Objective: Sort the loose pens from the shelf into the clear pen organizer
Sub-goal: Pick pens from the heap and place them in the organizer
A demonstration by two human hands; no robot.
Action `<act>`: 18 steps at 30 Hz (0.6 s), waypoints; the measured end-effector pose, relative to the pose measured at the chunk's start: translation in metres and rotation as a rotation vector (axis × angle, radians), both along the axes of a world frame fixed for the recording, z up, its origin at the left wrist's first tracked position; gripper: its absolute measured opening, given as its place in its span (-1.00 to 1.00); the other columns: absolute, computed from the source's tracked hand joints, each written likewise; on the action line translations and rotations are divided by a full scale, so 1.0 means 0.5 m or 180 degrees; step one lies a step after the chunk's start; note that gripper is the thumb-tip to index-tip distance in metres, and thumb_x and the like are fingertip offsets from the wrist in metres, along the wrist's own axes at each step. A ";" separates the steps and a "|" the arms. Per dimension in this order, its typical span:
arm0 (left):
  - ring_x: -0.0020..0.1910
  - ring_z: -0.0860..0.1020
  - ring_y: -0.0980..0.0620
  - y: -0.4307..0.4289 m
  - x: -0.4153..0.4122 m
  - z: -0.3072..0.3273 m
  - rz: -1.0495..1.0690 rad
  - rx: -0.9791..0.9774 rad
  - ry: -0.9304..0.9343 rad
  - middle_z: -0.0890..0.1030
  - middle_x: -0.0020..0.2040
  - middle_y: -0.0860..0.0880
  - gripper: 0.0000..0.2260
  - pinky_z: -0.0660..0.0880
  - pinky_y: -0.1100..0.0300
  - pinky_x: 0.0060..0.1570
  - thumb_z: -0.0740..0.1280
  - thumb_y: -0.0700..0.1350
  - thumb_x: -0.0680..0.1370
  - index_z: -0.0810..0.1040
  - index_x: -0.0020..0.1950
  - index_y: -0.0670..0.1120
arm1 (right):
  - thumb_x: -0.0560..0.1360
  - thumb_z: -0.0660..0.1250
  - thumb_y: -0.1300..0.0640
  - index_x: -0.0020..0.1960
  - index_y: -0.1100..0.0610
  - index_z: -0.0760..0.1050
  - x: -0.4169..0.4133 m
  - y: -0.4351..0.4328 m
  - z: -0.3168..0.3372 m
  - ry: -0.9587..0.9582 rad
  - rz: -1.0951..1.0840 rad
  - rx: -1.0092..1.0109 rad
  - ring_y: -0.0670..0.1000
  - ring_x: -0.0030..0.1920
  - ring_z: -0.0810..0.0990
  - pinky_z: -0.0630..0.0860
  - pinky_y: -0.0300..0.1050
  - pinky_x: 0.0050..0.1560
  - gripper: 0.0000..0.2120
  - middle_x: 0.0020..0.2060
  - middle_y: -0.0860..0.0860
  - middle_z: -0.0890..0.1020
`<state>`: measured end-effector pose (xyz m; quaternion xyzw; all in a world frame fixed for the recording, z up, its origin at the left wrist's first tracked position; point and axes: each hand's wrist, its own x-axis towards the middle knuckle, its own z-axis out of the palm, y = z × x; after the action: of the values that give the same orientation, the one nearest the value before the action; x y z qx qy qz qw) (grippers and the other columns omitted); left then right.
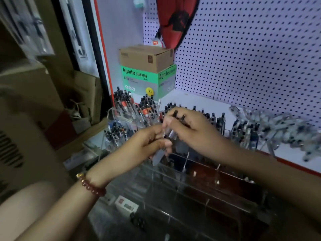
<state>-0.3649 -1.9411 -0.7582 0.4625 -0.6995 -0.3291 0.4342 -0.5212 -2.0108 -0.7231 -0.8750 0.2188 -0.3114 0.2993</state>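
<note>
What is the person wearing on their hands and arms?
No gloves or sleeves show. Behind the left hand, the wrist wears a bracelet of round dark red beads with one gold bead. The right hand and its wrist wear nothing.

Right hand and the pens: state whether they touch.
Touching. The head view shows the right hand with its fingers curled round a small bunch of pens, whose black tops stick out above the fingers.

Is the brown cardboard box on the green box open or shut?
Shut: the brown cardboard box has its top flaps folded flat.
</note>
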 end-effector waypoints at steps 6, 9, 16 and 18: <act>-0.14 0.57 0.19 -0.001 0.084 -0.049 0.0986 -0.0134 -0.0899 0.59 -0.07 0.04 -0.71 0.49 0.33 -0.11 0.41 -0.31 0.47 0.49 0.11 -0.04 | 0.64 0.08 -0.02 -0.12 0.14 0.45 0.019 -0.001 -0.011 0.0828 -0.0679 -0.1437 -0.08 -0.56 0.38 0.28 -0.12 -0.53 -0.69 -0.52 -0.04 0.42; -0.11 0.57 0.16 0.001 0.097 -0.061 0.1292 -0.0196 -0.1325 0.60 -0.08 0.08 -0.77 0.41 0.36 -0.18 0.38 -0.30 0.50 0.55 0.04 0.01 | 0.65 0.07 -0.01 -0.02 0.15 0.44 0.025 -0.013 -0.025 0.1395 -0.0829 -0.1627 -0.10 -0.52 0.33 0.18 -0.17 -0.52 -0.72 -0.48 -0.05 0.38; -0.04 0.59 0.06 0.006 0.076 -0.087 0.1208 -0.0065 -0.1884 0.63 -0.01 0.06 -0.80 0.55 0.02 -0.05 0.37 -0.16 0.53 0.56 0.13 0.04 | 0.61 0.17 -0.06 -0.11 0.12 0.39 0.041 -0.030 -0.074 0.2133 -0.0567 -0.1369 -0.14 -0.44 0.36 0.21 -0.22 -0.48 -0.74 -0.41 -0.06 0.41; -0.06 0.59 0.04 0.004 0.067 -0.094 0.1220 0.0026 -0.1965 0.62 -0.02 0.05 -0.79 0.55 0.00 -0.08 0.37 -0.12 0.53 0.53 0.15 0.03 | 0.59 0.21 -0.10 -0.11 0.13 0.43 0.047 -0.032 -0.088 0.2213 -0.0525 -0.1258 -0.11 -0.41 0.40 0.24 -0.22 -0.45 -0.70 -0.38 -0.03 0.45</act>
<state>-0.3312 -1.9392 -0.8053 0.6644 -0.6970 -0.0894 0.2545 -0.4977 -2.0270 -0.7670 -0.9483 0.3123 -0.0561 0.0076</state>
